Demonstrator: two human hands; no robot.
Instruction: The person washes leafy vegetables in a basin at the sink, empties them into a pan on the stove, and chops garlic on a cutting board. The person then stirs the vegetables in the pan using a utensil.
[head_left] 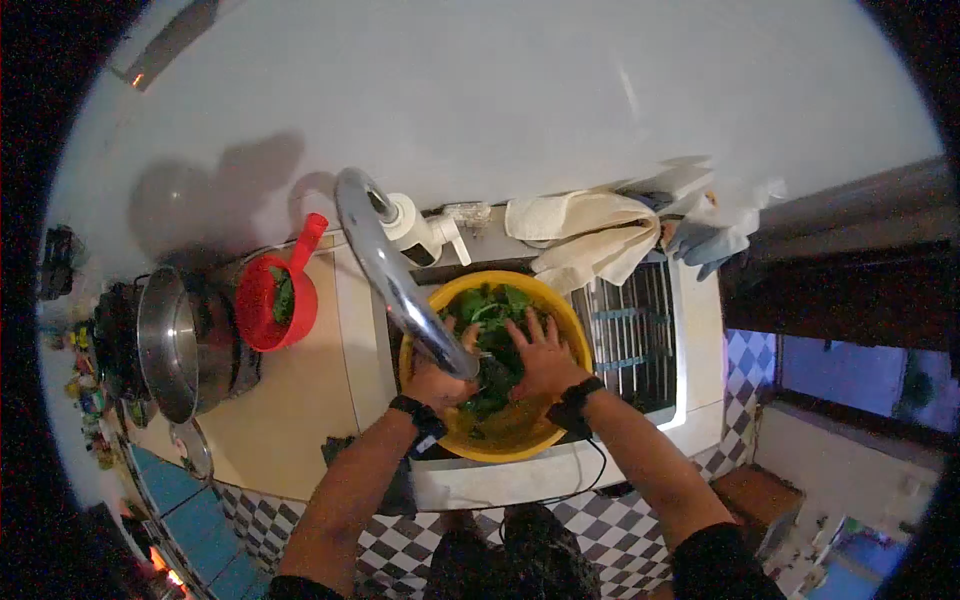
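Note:
A yellow basin (512,447) stands in the sink under the curved metal faucet (385,270). Green leaves (487,308) lie in water inside it. My right hand (545,358) is over the right side of the basin, fingers spread and touching the leaves, with nothing gripped. At the left side of the basin, my left hand (440,383) reaches in beside the leaves, partly covered by the faucet; its fingers are mostly hidden.
A red dipper (304,312) holding some leaves and a metal pan (168,345) are on the left counter. Behind the sink are a white pump bottle (410,235) and cream cloths (590,232). A dish rack (630,340) sits right.

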